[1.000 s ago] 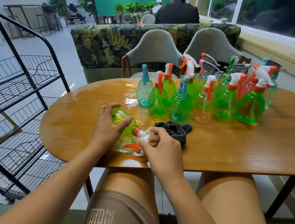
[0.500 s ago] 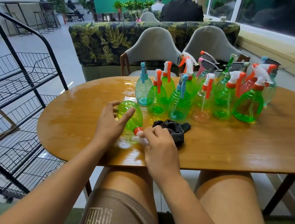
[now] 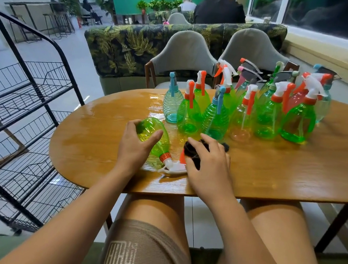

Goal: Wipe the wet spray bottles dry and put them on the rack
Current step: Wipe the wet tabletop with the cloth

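A green spray bottle point(image 3: 159, 143) lies on its side on the wet wooden table point(image 3: 297, 171), its white and orange nozzle point(image 3: 172, 165) pointing toward me. My left hand point(image 3: 136, 146) grips the bottle's body from above. My right hand point(image 3: 207, 165) rests on a dark cloth point(image 3: 193, 149) just right of the nozzle, fingers curling over it. Several more spray bottles point(image 3: 247, 111), mostly green with orange, white or blue triggers, stand grouped at the table's far middle. The black wire rack point(image 3: 20, 123) stands on the floor to my left.
Two grey chairs point(image 3: 184, 52) and a leaf-patterned sofa back point(image 3: 125, 44) are behind the table. People sit further back. The rack's wire shelves hold nothing. A window ledge point(image 3: 334, 62) runs along the right. My bare knees are under the table's near edge.
My right hand has left the bottle's nozzle and moved right onto the dark cloth. My left hand still holds the lying bottle, which has turned a little.
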